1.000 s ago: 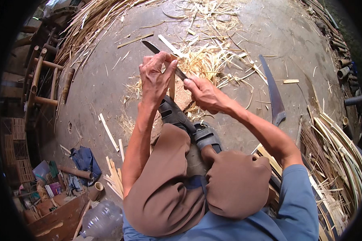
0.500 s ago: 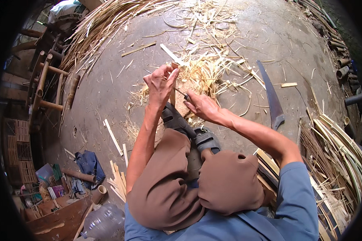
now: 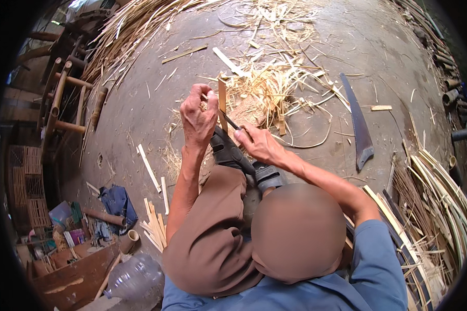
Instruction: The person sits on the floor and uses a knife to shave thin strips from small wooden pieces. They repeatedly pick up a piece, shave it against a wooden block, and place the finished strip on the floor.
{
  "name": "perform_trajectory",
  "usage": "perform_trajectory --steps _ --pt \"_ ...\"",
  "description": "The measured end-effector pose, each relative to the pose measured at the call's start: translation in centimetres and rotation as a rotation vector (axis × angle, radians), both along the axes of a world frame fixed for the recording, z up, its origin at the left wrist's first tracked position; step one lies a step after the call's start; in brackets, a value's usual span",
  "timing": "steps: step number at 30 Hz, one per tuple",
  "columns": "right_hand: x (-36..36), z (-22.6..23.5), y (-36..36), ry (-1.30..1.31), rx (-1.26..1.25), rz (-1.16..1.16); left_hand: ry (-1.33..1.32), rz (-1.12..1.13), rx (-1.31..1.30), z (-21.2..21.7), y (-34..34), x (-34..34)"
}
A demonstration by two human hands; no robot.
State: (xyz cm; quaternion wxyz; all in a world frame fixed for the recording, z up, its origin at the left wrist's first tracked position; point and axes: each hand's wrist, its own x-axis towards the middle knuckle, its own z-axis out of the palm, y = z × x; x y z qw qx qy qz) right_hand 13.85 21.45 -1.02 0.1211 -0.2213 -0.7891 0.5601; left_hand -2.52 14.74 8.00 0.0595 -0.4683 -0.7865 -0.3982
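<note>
Head view, looking down, with twelve o'clock at the top edge. Two bare hands work near the centre. The left hand (image 3: pixel 200 114), toward eleven o'clock, has its fingers curled just beside one strip (image 3: pixel 222 93); whether they grip it I cannot tell. The right hand (image 3: pixel 262 145), just right of centre, is closed around the dark handle of one knife (image 3: pixel 230 121), whose thin blade points up and left, crossing the strip. The strip stands nearly upright at twelve o'clock: narrow, flat, straight-edged, warm tan.

Two dark sandals (image 3: pixel 225 150) are near the centre, below the hands. One saw (image 3: pixel 355 122) lies on the floor between two and three o'clock, and a heap of curly pale shavings (image 3: pixel 270 85) at one. Two loose pale slats (image 3: pixel 149 168) lie toward eight.

Also at eight, one brown wooden box (image 3: pixel 70 282) holds thin sticks and clutter too small to name. Beside it, at seven, is one clear plastic jug (image 3: pixel 135 277); its contents cannot be made out.
</note>
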Motion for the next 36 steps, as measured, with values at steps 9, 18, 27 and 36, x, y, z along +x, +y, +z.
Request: perform_trajectory --steps 9,18,27,36 --pt "-0.6 3.5 -1.7 -0.116 -0.46 0.192 -0.085 0.267 -0.367 -0.5 -4.6 -1.5" --pt "0.3 3.4 -2.1 -0.117 -0.064 0.086 -0.027 0.341 -0.408 1.3 -3.5 1.2" --pt "-0.6 6.7 -3.5 0.025 0.058 0.057 -0.1 0.306 -0.387 1.7 -5.2 0.8" --pt "-1.3 0.7 -3.0 -0.033 0.371 0.065 -0.089 0.295 -0.419 1.0 -5.3 2.0"
